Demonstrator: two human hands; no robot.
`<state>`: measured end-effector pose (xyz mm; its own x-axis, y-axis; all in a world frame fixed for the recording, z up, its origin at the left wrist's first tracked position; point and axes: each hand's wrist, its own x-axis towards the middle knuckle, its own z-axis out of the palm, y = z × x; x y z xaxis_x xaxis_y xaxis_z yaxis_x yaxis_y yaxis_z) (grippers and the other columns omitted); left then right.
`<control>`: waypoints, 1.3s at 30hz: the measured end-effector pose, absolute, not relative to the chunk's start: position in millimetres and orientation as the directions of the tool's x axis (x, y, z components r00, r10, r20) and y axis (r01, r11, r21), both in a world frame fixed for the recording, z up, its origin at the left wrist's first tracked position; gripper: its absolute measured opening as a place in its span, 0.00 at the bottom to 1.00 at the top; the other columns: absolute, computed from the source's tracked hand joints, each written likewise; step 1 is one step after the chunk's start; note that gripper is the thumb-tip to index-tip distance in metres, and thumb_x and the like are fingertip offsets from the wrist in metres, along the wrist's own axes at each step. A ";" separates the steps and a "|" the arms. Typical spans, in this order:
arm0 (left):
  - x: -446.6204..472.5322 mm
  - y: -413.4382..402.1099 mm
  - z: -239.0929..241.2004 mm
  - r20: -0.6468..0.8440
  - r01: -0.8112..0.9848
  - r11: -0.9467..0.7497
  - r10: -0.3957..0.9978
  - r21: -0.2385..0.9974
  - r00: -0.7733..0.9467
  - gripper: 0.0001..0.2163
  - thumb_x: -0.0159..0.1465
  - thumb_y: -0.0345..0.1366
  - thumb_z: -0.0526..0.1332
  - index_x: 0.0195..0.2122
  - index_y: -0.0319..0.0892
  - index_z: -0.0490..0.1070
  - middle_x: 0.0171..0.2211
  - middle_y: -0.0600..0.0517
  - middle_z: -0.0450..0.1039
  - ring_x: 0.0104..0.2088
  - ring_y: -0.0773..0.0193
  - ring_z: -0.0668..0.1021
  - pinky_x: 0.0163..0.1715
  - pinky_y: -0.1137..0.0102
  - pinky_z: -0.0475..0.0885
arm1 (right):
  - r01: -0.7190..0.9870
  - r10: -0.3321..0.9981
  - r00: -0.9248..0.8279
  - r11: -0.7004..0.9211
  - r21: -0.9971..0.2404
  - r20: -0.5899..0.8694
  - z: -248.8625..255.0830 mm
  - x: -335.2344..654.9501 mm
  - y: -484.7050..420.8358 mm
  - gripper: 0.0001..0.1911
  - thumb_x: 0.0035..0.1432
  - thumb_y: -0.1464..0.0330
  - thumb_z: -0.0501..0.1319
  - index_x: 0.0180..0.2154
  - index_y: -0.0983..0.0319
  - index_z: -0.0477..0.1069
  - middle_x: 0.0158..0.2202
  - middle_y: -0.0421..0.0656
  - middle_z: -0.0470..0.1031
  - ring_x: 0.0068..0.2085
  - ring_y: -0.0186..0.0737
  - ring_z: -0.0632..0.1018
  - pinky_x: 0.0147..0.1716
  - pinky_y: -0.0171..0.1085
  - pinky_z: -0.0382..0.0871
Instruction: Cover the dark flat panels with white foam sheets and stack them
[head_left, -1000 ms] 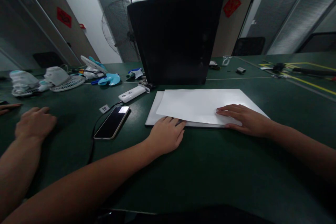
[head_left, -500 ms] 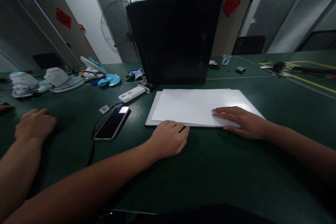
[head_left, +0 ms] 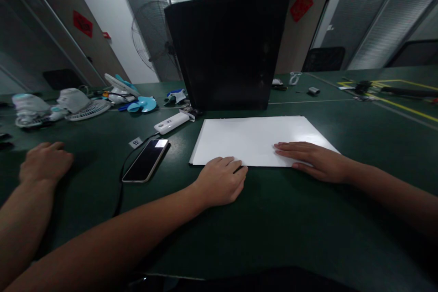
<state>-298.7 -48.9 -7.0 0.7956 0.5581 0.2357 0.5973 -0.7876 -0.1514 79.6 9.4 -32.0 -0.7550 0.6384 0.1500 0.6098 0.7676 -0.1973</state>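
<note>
A sheet of white paper (head_left: 246, 139) lies flat on a thin, dark-edged white board (head_left: 196, 155), covering nearly all of it. Curled at the near edge of the sheet is my left hand (head_left: 221, 180), its fingers bent and its fingertips touching the border; whether they pinch anything is hidden. My right hand (head_left: 316, 162) rests palm down over the near right part, fingers stretched out on the paper. Left of the board lies a phone (head_left: 147, 159), its screen mostly dark.
Behind the board stands a large black panel (head_left: 229, 50). A white handheld device (head_left: 171, 123) with a black cord lies by the phone. White fan parts (head_left: 77, 102) and a blue fan blade (head_left: 142, 104) sit at the back left. Another person's hand (head_left: 46, 162) rests at far left.
The paper has slid left and turned slightly, so its edges now nearly match the board's. My right hand has shifted slightly left with it; my left hand has hardly moved.
</note>
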 end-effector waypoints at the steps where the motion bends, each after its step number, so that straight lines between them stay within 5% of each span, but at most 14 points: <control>1: -298.7 -48.8 -6.9 0.228 0.599 -0.786 0.562 -0.151 0.795 0.18 0.75 0.38 0.53 0.59 0.39 0.76 0.57 0.42 0.79 0.56 0.47 0.80 0.51 0.52 0.79 | 0.613 0.640 -0.756 0.766 -0.193 0.138 -32.0 79.4 9.4 0.33 0.73 0.60 0.56 0.74 0.41 0.53 0.74 0.35 0.57 0.71 0.51 0.64 0.70 0.62 0.60; 18: -296.8 -49.7 -3.1 0.197 0.632 -0.762 0.604 -0.140 0.772 0.18 0.76 0.39 0.52 0.58 0.38 0.75 0.55 0.42 0.80 0.52 0.48 0.82 0.47 0.53 0.80 | 0.588 0.617 -0.775 0.783 -0.201 0.135 -28.7 74.1 8.0 0.35 0.73 0.60 0.55 0.75 0.40 0.48 0.75 0.35 0.52 0.74 0.50 0.58 0.73 0.63 0.52; 24: -296.4 -49.3 -4.9 0.209 0.648 -0.749 0.617 -0.142 0.759 0.18 0.76 0.39 0.51 0.57 0.38 0.76 0.54 0.43 0.81 0.51 0.49 0.82 0.46 0.54 0.80 | 0.588 0.595 -0.773 0.802 -0.106 0.220 -32.3 77.9 11.3 0.34 0.72 0.61 0.57 0.75 0.43 0.51 0.74 0.39 0.58 0.71 0.51 0.64 0.70 0.62 0.60; 31: -296.9 -49.0 -4.8 0.216 0.657 -0.741 0.625 -0.140 0.751 0.18 0.76 0.40 0.51 0.56 0.39 0.77 0.52 0.43 0.81 0.50 0.50 0.83 0.44 0.54 0.81 | 0.602 0.573 -0.758 0.799 -0.004 0.312 -34.4 85.2 14.5 0.25 0.73 0.64 0.56 0.68 0.47 0.67 0.66 0.40 0.72 0.63 0.47 0.74 0.62 0.57 0.71; 39: -296.8 -50.1 -3.9 0.218 0.668 -0.731 0.635 -0.143 0.741 0.18 0.75 0.40 0.52 0.57 0.38 0.77 0.51 0.42 0.81 0.49 0.50 0.83 0.45 0.54 0.80 | 0.609 0.588 -0.761 0.793 -0.011 0.273 -33.1 82.0 12.4 0.25 0.73 0.64 0.56 0.69 0.49 0.67 0.66 0.41 0.71 0.64 0.48 0.74 0.62 0.57 0.72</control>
<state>-296.8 -50.1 -3.9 0.7414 0.6348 0.2176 0.6676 -0.7307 -0.1428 82.0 12.4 -33.1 -0.7614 0.5878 0.2735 0.6086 0.7934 -0.0111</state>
